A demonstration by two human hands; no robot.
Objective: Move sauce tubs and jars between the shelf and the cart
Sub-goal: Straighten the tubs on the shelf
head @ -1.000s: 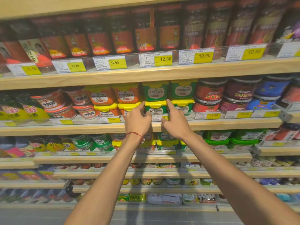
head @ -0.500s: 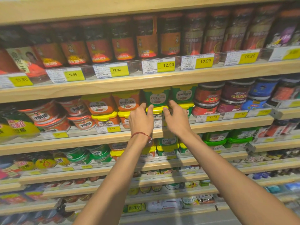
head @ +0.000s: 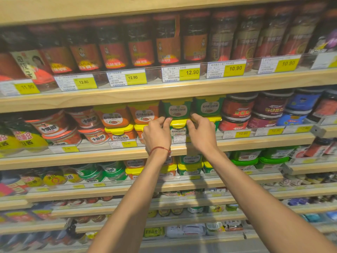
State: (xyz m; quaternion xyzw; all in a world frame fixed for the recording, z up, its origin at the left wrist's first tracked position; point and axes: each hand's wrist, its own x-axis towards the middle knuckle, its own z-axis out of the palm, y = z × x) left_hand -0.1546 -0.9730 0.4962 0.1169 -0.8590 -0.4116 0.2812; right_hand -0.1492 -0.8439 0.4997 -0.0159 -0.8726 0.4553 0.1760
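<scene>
Both arms reach up to the second shelf point(head: 255, 141) from the top, where a green tub point(head: 178, 131) with a yellow lid sits in the bottom layer, a like tub stacked on it. The left hand point(head: 157, 134) (a red cord point(head: 160, 148) at its wrist) curls its fingers round the lid's left edge; the right hand point(head: 201, 134) curls round the right edge, so the tub is gripped between them. Orange tubs point(head: 119, 136) stand just left, red jars point(head: 237, 109) to the right.
</scene>
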